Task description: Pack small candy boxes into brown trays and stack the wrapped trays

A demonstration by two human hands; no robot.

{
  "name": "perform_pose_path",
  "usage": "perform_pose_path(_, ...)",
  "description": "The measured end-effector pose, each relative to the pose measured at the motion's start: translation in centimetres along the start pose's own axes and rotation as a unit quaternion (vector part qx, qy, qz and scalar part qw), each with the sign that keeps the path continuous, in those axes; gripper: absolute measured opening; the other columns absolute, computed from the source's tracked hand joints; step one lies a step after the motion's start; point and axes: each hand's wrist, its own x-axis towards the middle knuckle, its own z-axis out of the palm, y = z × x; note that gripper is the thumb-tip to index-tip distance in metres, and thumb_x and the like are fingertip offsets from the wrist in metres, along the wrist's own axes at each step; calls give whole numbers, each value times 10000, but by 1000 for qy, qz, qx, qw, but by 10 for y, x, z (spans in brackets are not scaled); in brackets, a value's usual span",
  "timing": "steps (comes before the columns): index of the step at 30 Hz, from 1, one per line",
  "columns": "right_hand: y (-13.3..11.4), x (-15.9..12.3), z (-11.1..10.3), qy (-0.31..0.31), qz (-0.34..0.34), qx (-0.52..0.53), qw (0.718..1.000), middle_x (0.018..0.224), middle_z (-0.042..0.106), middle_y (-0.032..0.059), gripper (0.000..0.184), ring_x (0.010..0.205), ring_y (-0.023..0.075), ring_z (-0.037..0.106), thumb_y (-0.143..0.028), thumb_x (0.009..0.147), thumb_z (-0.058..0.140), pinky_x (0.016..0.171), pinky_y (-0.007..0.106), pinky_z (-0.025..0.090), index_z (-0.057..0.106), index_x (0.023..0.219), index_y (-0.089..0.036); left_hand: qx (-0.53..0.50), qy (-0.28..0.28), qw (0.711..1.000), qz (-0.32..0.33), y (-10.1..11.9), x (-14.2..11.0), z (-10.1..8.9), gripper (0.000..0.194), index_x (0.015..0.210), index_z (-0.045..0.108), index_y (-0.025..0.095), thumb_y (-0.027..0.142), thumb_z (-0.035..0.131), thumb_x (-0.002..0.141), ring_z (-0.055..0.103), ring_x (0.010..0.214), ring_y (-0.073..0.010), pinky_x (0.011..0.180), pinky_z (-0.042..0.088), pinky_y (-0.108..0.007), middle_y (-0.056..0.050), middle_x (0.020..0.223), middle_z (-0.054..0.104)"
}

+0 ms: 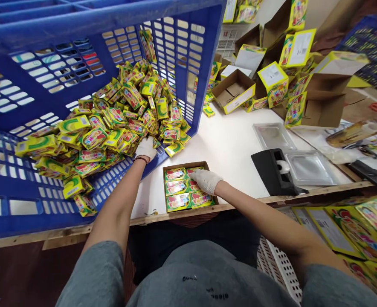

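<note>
Small, flat-sided packs, bright yellow and green with red fruit pictures and colourful lettering, are heaped on the left half of a white table. Some show a plain yellow side with a green curve and a barcode patch. The heap lies loose and tumbled inside a large blue plastic crate with slotted walls, its open side facing the wearer.

At the middle of the table's front edge sits a shallow brown cardboard box. Six matching packs show in it, laid flat in two columns of three, lettering upward.

Both hands wear white knit gloves. The left hand reaches into the near side of the heap; its fingertips are hidden, so whether it grips a pack cannot be told. The right hand rests over the box's right column with fingers loosely bent, touching the packs there.

Toward the table's far right corner, open display cartons with brown insides are jumbled together. Nearer the front edge on the right are two clear plastic trays and a black dispenser.
</note>
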Motion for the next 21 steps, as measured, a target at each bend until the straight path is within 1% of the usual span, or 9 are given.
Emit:
perform_pose_path(4,2,2,0,0,-2,16,1000,1333,701,221,362,1208,315,707,-98,985,516,1000,353,541,718,1286,-109,-32,36,999,22,8,-11,-5,462,1312,600,189,330,654,876,631,1249,-376,1038,509,-446,-189,1336,646)
perform_pose_path(6,5,4,0,-1,-1,41,999,1302,719,211,343,1176,297,716,-99,983,532,988,334,539,727,1264,-113,-90,95,990,42,15,-28,-9,523,1331,592,173,398,688,869,621,1264,-371,1078,495,-446,-176,1313,669)
perform_pose_path(8,11,5,-2,29,23,135,990,1225,752,173,346,1054,246,742,-134,1010,517,915,306,558,694,1307,-134,-156,157,972,83,27,-51,-10,648,1405,554,156,420,733,840,622,1259,-365,1093,492,-455,-172,1334,671)
perform_pose_path(9,15,5,-3,60,46,211,975,1187,762,147,368,968,213,748,-163,1034,487,859,291,569,646,1365,-145,-176,175,962,118,35,-64,-10,696,1438,534,152,410,748,828,625,1250,-362,1092,494,-461,-171,1345,670)
perform_pose_path(11,24,3,-7,133,88,370,915,1156,758,108,436,813,160,729,-223,1076,401,737,266,574,497,1495,-153,-182,187,943,207,53,-90,-6,709,1467,526,149,368,747,830,636,1218,-361,1077,501,-479,-170,1315,686)
perform_pose_path(13,33,0,-12,184,96,456,865,1152,745,98,474,758,142,706,-267,1081,381,679,251,565,404,1536,-136,-163,173,928,288,72,-113,4,677,1478,537,152,313,723,847,640,1199,-364,1067,503,-502,-168,1253,707)
perform_pose_path(14,36,-2,-14,196,91,464,859,1135,745,97,466,769,145,702,-278,1067,420,686,252,563,433,1506,-124,-155,163,922,314,81,-121,10,669,1486,535,152,281,709,853,640,1199,-365,1068,504,-511,-169,1235,711)
perform_pose_path(18,43,-10,-18,212,99,377,896,1108,769,89,260,959,182,710,-227,978,564,861,275,550,668,1202,-146,-164,118,925,321,103,-134,32,675,1483,527,148,207,701,834,627,1221,-367,1073,516,-525,-186,1289,685)
perform_pose_path(21,46,-14,-17,217,128,322,912,1173,777,89,254,1060,195,703,-197,985,535,933,290,527,705,1171,-173,-176,102,932,300,105,-135,38,623,1435,546,165,259,726,846,622,1209,-368,1059,526,-522,-180,1297,663)
